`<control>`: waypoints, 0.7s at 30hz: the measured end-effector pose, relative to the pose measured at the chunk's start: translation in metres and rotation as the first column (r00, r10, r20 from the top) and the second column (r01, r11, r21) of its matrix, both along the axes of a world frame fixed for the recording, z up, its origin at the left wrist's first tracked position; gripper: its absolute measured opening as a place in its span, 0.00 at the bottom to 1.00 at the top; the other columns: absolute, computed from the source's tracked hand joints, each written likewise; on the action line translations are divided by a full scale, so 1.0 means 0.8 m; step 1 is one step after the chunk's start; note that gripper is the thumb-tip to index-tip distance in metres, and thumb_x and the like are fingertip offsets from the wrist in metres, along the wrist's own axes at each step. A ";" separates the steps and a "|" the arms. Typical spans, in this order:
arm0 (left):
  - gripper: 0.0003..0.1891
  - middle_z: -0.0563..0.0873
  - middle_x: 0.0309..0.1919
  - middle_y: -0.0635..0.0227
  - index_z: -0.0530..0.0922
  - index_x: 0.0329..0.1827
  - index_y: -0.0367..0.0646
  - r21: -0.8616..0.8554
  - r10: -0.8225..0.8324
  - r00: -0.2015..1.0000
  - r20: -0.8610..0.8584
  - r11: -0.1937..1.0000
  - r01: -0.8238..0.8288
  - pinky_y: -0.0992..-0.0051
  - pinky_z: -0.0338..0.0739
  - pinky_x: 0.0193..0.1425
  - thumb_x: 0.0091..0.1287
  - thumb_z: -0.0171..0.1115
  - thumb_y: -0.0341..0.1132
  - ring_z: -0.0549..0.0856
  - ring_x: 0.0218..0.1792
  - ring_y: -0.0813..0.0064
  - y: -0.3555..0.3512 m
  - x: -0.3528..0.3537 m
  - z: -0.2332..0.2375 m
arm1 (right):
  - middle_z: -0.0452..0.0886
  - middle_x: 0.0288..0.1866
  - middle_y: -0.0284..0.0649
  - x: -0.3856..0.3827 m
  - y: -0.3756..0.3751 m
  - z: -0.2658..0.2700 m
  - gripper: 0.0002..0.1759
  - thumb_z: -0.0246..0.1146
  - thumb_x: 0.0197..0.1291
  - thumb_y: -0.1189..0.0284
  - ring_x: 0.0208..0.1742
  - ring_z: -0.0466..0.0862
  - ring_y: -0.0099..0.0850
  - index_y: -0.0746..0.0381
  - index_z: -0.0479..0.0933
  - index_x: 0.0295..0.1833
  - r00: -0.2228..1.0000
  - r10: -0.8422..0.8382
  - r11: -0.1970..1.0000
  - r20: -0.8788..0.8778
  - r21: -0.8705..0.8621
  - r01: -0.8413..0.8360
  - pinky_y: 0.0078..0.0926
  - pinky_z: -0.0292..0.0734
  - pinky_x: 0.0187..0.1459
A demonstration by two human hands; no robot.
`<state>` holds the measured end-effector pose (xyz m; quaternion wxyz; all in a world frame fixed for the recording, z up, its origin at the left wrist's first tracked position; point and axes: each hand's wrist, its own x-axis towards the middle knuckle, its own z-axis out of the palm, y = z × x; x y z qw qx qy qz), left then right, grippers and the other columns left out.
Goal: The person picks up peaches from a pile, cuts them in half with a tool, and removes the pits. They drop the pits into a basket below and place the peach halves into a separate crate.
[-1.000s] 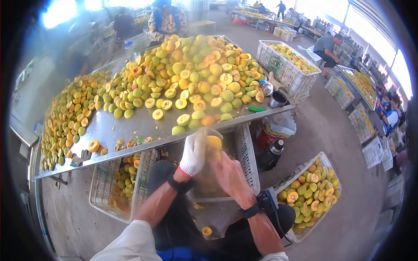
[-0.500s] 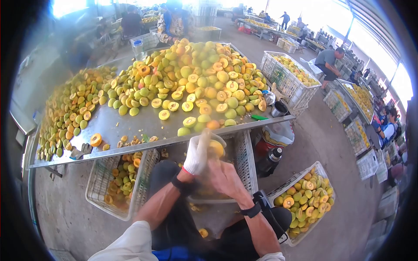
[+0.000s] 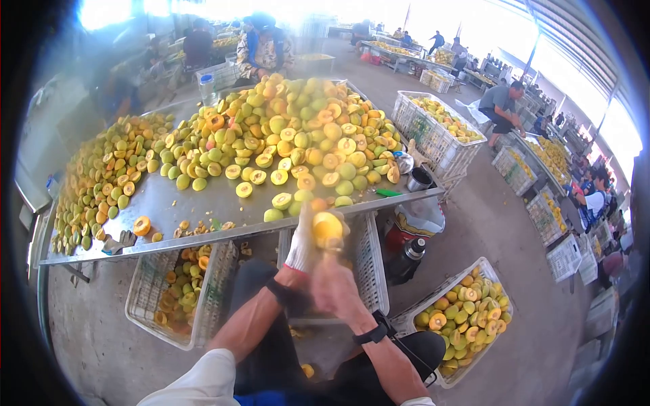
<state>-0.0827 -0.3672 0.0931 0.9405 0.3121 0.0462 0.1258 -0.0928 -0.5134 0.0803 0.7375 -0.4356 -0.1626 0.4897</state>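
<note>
My left hand, in a white knitted glove, is closed around a yellow peach half above a crate at my knees. The cut face shows a bright yellow hollow. Just below the fruit is my bare right hand, fingers closed and smeared by motion. Whatever it grips, if anything, cannot be made out. Both hands are in front of the metal table's near edge. On that table lies a big heap of green-yellow peach halves, several with pits showing.
The metal table carries a grey glove, a green-handled tool and a metal cup. Crates of fruit stand left and right of my legs. A black flask is beside the middle crate. Other people work beyond.
The peach half has turned so its cut face shows clearly. My right hand has dropped slightly lower, away from the fruit. The whole view has shifted a little.
</note>
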 end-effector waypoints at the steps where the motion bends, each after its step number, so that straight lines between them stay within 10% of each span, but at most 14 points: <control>1: 0.37 0.90 0.37 0.60 0.86 0.45 0.37 0.134 0.143 0.990 -0.019 0.981 -0.139 0.72 0.84 0.42 0.84 0.41 0.64 0.88 0.35 0.72 0.003 -0.004 0.003 | 0.60 0.18 0.24 0.003 -0.004 0.005 0.30 0.49 0.83 0.44 0.13 0.58 0.15 0.57 0.67 0.33 1.000 -0.014 1.000 -0.020 0.013 0.014 0.17 0.55 0.15; 7: 0.33 0.89 0.38 0.65 0.85 0.51 0.32 0.772 0.732 0.648 0.210 0.282 -0.570 0.74 0.80 0.49 0.87 0.41 0.55 0.85 0.41 0.77 0.064 -0.071 0.067 | 0.61 0.17 0.24 0.014 -0.009 0.024 0.31 0.51 0.81 0.42 0.13 0.60 0.16 0.58 0.70 0.33 0.988 -0.150 0.985 0.048 -0.074 0.153 0.20 0.58 0.16; 11: 0.30 0.89 0.34 0.62 0.85 0.49 0.30 0.913 0.710 0.681 0.182 0.134 -0.385 0.70 0.80 0.47 0.85 0.48 0.53 0.86 0.37 0.72 0.135 -0.173 0.095 | 0.61 0.18 0.24 0.027 -0.001 0.022 0.31 0.51 0.81 0.41 0.14 0.61 0.15 0.56 0.68 0.34 0.984 -0.146 0.986 0.103 -0.059 0.153 0.18 0.59 0.17; 15: 0.25 0.92 0.39 0.55 0.87 0.49 0.36 0.927 0.839 0.524 0.145 -0.300 0.224 0.64 0.82 0.51 0.82 0.49 0.49 0.91 0.40 0.63 0.221 -0.236 0.061 | 0.59 0.19 0.23 0.033 0.010 0.024 0.30 0.52 0.80 0.41 0.14 0.61 0.15 0.56 0.68 0.34 0.986 -0.140 0.990 0.094 -0.011 0.142 0.18 0.59 0.17; 17: 0.23 0.92 0.40 0.54 0.87 0.51 0.38 0.883 0.823 0.526 0.215 -0.394 0.255 0.63 0.82 0.52 0.80 0.50 0.48 0.91 0.42 0.61 0.262 -0.239 0.025 | 0.60 0.19 0.23 0.026 0.010 0.042 0.30 0.52 0.80 0.41 0.14 0.61 0.15 0.56 0.68 0.34 0.977 -0.172 0.980 0.124 -0.077 0.182 0.18 0.59 0.17; 21: 0.23 0.91 0.42 0.52 0.87 0.54 0.43 0.903 0.827 0.560 0.060 -0.284 0.322 0.59 0.81 0.54 0.77 0.53 0.51 0.90 0.46 0.53 0.322 -0.174 -0.019 | 0.61 0.19 0.24 0.029 0.012 0.036 0.29 0.53 0.81 0.43 0.15 0.61 0.15 0.56 0.68 0.34 0.972 -0.174 0.969 0.155 -0.147 0.197 0.18 0.60 0.17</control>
